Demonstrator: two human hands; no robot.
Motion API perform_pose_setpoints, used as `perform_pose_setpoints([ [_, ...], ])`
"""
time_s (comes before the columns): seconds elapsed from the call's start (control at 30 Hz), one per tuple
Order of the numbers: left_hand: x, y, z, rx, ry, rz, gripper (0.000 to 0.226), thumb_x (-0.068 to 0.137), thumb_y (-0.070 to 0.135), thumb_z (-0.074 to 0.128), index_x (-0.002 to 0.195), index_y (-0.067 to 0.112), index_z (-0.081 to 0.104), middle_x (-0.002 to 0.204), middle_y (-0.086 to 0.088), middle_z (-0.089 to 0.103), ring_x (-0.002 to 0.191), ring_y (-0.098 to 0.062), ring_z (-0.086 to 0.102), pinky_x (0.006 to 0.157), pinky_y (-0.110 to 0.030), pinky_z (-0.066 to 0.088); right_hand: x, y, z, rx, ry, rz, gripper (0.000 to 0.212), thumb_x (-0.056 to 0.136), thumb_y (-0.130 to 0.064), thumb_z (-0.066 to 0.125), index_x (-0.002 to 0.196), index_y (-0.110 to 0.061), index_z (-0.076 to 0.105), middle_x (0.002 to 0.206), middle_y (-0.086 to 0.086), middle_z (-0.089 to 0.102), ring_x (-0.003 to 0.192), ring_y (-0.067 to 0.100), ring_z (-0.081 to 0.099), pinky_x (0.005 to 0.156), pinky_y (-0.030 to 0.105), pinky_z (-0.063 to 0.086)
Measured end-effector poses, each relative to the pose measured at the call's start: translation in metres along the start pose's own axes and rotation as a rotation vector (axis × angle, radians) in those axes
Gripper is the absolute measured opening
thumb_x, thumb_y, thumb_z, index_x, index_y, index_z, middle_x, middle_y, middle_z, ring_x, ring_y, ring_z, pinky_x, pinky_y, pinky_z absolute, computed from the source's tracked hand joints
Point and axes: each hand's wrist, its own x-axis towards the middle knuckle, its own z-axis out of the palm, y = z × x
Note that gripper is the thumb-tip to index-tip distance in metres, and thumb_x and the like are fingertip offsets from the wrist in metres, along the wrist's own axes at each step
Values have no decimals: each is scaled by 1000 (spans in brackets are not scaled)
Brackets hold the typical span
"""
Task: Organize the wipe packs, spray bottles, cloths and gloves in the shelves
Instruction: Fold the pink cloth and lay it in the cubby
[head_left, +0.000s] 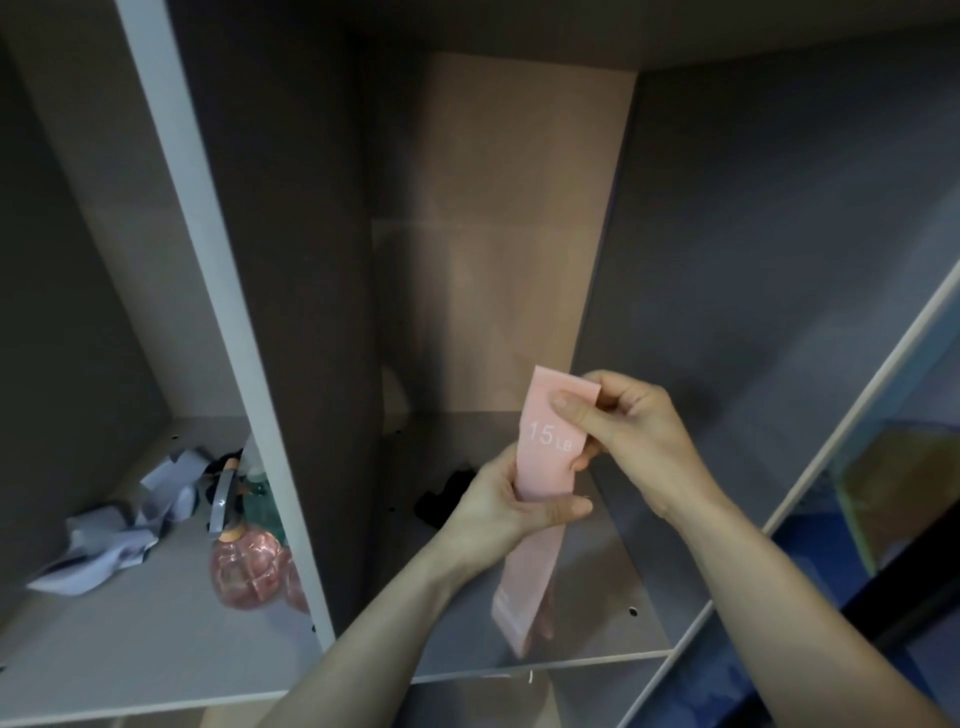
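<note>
A long pink band (545, 452) printed "15 LB" hangs in front of the middle shelf compartment. My right hand (634, 431) pinches its top end, thumb on the front. My left hand (519, 504) grips it lower down, and its loose end dangles near the shelf's front edge. A black crumpled item (441, 501), perhaps a glove or cloth, lies on the shelf board behind my left hand. In the left compartment lie a pink spray bottle (249, 561), a green bottle (262, 506) partly hidden by the divider, and a crumpled pale cloth (124, 540).
A white-edged vertical divider (234, 332) separates the left and middle compartments. The grey shelf board (613, 587) has small peg holes. At the right a slanted white frame edge (841, 447) borders a glassy panel with blue and yellow behind it.
</note>
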Motion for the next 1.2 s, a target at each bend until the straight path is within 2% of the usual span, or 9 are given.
perform_pose_setpoints([
  [0.17, -9, -16, -15, 111, -26, -161, 28, 84, 13, 69, 111, 10, 63, 98, -1, 69, 88, -12, 66, 82, -25, 53, 2, 13, -13, -114, 141, 25, 14, 88, -7, 63, 75, -3, 60, 62, 13, 54, 42, 15, 42, 33, 20, 31],
  [0.33, -30, -50, -34, -202, -314, -384, 26, 85, 14, 64, 111, 9, 65, 93, -6, 71, 79, -17, 68, 77, -27, 54, 0, 49, -25, 32, 240, 241, 6, 93, -3, 53, 91, -5, 58, 72, 11, 57, 47, 10, 60, 36, 22, 49],
  [0.43, -43, -76, -46, -88, -363, -447, 33, 79, 13, 70, 112, 8, 67, 102, -6, 68, 91, -19, 63, 83, -30, 49, -5, 82, -34, 82, 352, 353, 8, 94, -2, 52, 92, -7, 58, 81, 13, 58, 66, 20, 60, 41, 23, 53],
  [0.6, -57, -116, -71, 167, -171, -682, 13, 82, 11, 72, 95, 10, 69, 86, -11, 68, 64, -16, 64, 64, -27, 53, -30, 159, -65, 105, 568, 551, 14, 92, -2, 55, 106, 0, 55, 105, 24, 59, 91, 33, 59, 61, 34, 59],
  [0.73, -57, -145, -80, 225, 146, -761, 7, 84, 9, 70, 90, 6, 65, 67, -12, 64, 45, -15, 60, 47, -25, 52, -61, 206, -70, 199, 622, 688, 3, 90, 3, 56, 92, 5, 55, 93, 22, 58, 78, 32, 58, 43, 28, 56],
  [0.87, -51, -172, -77, 201, 422, -784, 7, 88, 6, 62, 88, 11, 57, 61, -9, 62, 42, -15, 58, 40, -22, 49, -85, 250, -70, 89, 565, 807, 3, 88, 1, 61, 87, 2, 58, 90, 21, 60, 66, 26, 57, 44, 22, 54],
  [1.03, -54, -202, -77, 301, 496, -833, 16, 79, -7, 60, 88, 6, 60, 52, -5, 61, 34, -16, 51, 39, -21, 40, -92, 278, -71, -143, 483, 895, 12, 85, -1, 66, 97, -1, 64, 83, 15, 60, 60, 22, 52, 53, 29, 44],
  [1.1, -60, -209, -77, 349, 488, -840, 15, 79, -6, 61, 86, 8, 60, 47, 1, 62, 32, -10, 55, 36, -19, 41, -93, 282, -69, -262, 452, 894, 3, 84, -4, 69, 87, -4, 67, 83, 14, 61, 64, 25, 54, 53, 29, 44],
  [1.2, -66, -219, -78, 356, 512, -844, 15, 83, -5, 58, 91, 8, 61, 44, 1, 62, 34, -8, 58, 35, -18, 42, -90, 287, -70, -434, 358, 898, 26, 85, -13, 68, 61, -16, 60, 78, 14, 60, 73, 29, 57, 65, 35, 46],
])
